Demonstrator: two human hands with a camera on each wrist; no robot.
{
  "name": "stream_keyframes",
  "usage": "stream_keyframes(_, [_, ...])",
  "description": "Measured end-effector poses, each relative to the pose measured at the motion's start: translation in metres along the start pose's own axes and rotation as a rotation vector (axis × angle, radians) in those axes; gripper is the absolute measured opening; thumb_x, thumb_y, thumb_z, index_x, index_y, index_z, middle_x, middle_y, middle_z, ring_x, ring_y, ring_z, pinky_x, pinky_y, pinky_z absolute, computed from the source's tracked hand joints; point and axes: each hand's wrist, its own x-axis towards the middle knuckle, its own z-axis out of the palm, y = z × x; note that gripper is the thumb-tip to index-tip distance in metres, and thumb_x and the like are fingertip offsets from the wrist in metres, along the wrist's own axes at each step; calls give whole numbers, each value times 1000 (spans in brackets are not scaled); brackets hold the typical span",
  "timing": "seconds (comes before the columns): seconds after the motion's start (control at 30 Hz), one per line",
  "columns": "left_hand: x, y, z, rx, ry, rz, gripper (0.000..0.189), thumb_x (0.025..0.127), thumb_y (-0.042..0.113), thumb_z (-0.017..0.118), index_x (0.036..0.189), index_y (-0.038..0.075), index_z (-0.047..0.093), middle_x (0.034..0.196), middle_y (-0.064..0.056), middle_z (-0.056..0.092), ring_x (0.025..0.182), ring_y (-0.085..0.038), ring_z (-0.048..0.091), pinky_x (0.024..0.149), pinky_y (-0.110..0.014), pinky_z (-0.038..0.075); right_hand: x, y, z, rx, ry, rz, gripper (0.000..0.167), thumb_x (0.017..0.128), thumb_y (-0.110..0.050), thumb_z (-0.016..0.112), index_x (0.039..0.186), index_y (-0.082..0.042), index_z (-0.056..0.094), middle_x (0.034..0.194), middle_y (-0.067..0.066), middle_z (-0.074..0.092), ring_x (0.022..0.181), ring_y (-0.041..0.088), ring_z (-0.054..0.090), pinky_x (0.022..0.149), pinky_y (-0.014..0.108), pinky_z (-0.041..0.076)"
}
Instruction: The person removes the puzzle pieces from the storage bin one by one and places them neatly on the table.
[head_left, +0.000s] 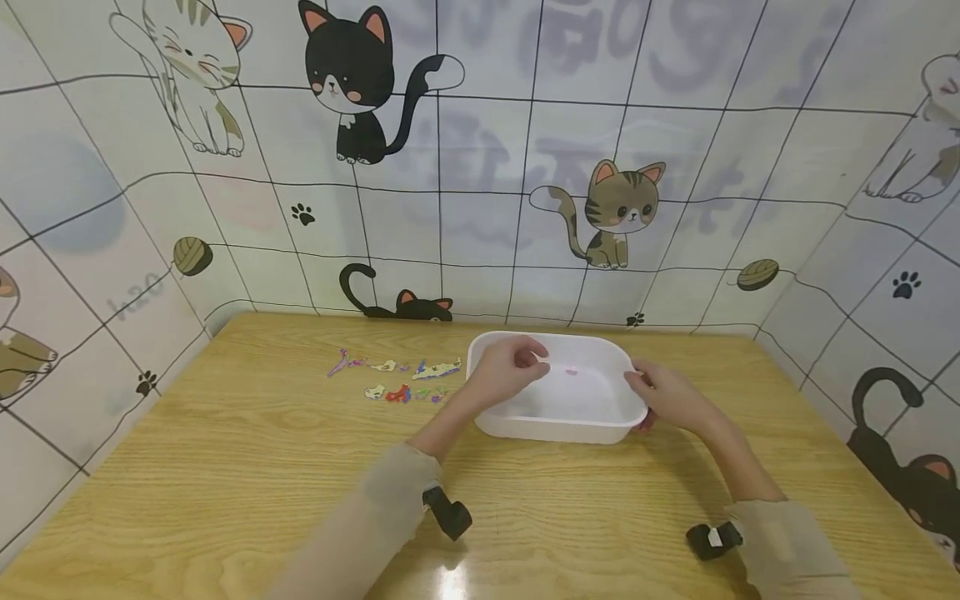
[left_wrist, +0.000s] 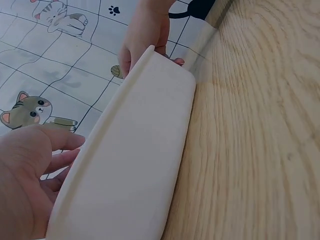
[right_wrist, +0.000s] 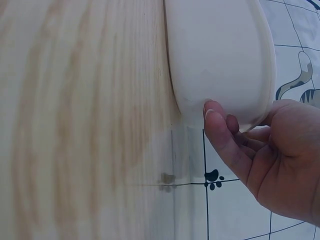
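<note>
A white plastic basin (head_left: 555,429) with rounded corners stands on the wooden table. My right hand (head_left: 671,398) grips its right end, the thumb over the rim and the fingers against the outer wall, as the right wrist view shows at the basin's corner (right_wrist: 220,60). My left hand (head_left: 501,373) is over the basin's left part, fingers loosely bent and nothing visible between them. In the left wrist view the left hand (left_wrist: 30,170) is partly hidden behind the basin's rim. A small pink piece (head_left: 572,371) lies on the basin floor.
Left of the basin, several small flat colourful pieces lie in two rows, among them a red piece (head_left: 398,394), a long pale piece (head_left: 438,369) and a purple one (head_left: 340,362). Cat-patterned sheeting (head_left: 480,233) closes off the back and sides of the table (head_left: 262,467).
</note>
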Motion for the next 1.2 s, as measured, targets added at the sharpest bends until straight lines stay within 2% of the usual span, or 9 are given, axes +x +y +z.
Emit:
stream_keyframes(0.23, [19,3,17,45,-37,-57,19,94,17,71,109,6,72,89,-1,67,83,-11,58,71,-23,48,1,0,0,9,-1,-2,38,109,-17,44,132,13,45,79,10,64,55,25,67,53,39,58])
stream_keyframes(0.43, [36,2,29,111,-108,-112,17,92,16,74,105,6,74,94,-2,68,87,-12,59,73,-24,47,2,2,0,8,1,-3,34,109,-16,44,128,12,47,77,10,64,55,25,66,53,38,58])
stream_keyframes(0.63, [52,-4,37,221,-194,-115,15,97,11,67,109,7,75,108,-5,73,98,-15,62,83,-24,48,2,1,0,23,-4,-2,34,109,-13,44,129,14,46,80,15,65,55,26,66,52,39,58])
stream_keyframes(0.8, [63,-2,41,333,-260,-110,18,98,10,63,112,9,75,113,-4,72,103,-16,63,85,-23,48,2,1,0,27,-8,4,38,109,-13,43,133,15,43,81,15,65,55,26,66,52,39,58])
stream_keyframes(0.93, [68,-2,44,398,-281,-120,20,98,12,63,114,10,75,112,-3,72,101,-14,62,83,-21,47,2,1,0,19,-10,2,41,109,-16,44,136,15,42,80,11,65,56,25,66,52,38,58])
stream_keyframes(1.07, [69,-2,47,418,-283,-141,21,99,13,62,116,9,74,112,-3,72,96,-13,60,82,-20,47,2,1,0,12,-9,0,41,109,-16,44,136,15,42,80,11,65,55,24,66,52,38,58])
stream_keyframes(1.2, [68,-2,47,447,-282,-127,19,98,9,62,112,10,75,112,-3,71,95,-13,57,82,-21,45,2,1,0,14,-10,1,40,109,-15,44,135,15,42,79,11,65,55,24,66,52,38,58])
